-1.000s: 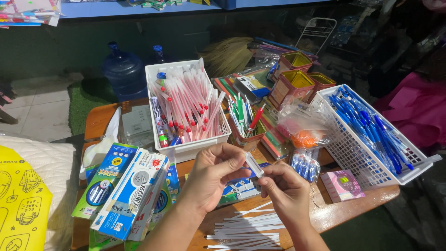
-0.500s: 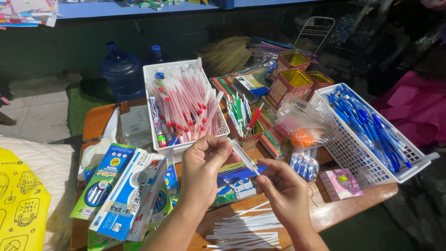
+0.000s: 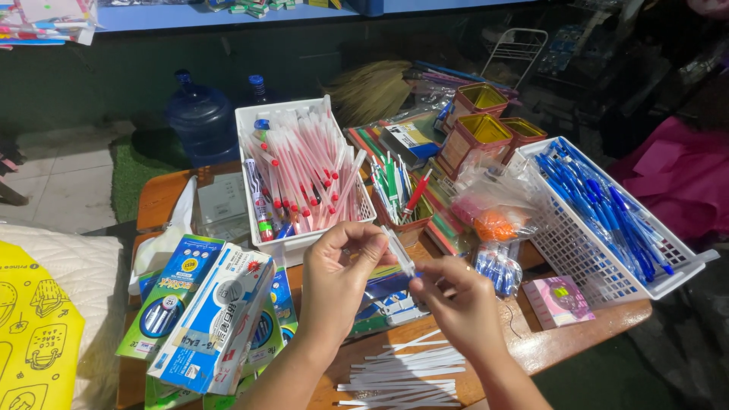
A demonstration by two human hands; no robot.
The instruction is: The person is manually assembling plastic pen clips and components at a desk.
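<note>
Clear pen tube held over the worktop — long axis from 11 to 5 o'clock; left hand fingers pinch its upper end, right hand fingers pinch the lower — both equally near.

My left hand and right hand meet over the middle of the tabletop, both pinching one slim white pen tube that tilts up toward eleven o'clock. At six o'clock below my hands lies a loose pile of white tubes. At twelve o'clock stands a white basket of red-capped pens. At three o'clock a white mesh basket of blue pens rests near the tabletop's edge, with a small pink box just beside it. At nine o'clock blue and green pen boxes are stacked. Yellow-lined tins sit at one o'clock.
</note>
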